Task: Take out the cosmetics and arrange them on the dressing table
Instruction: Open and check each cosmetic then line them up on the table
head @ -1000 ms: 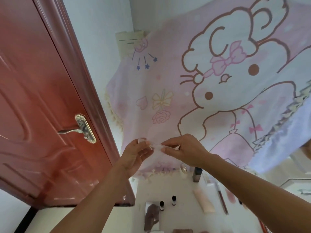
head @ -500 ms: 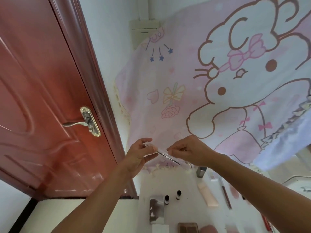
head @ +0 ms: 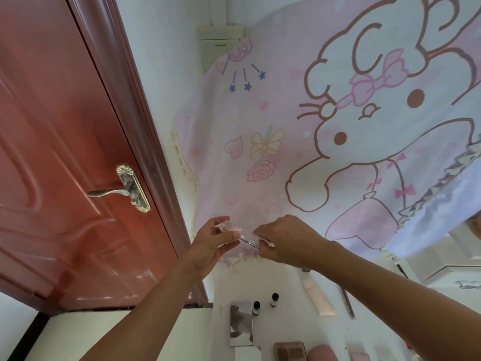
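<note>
Cosmetic stick in clear wrap, held btwn both hands over dressing table's far edge; left hand & right hand each pinch one end

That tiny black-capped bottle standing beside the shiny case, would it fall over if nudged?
Likely yes: the small bottle stands upright and looks tall for its narrow base, so a sideways nudge may tip it. It seems round, so it might then roll on the smooth white table. The shiny case sits close beside it and could get bumped.
</note>
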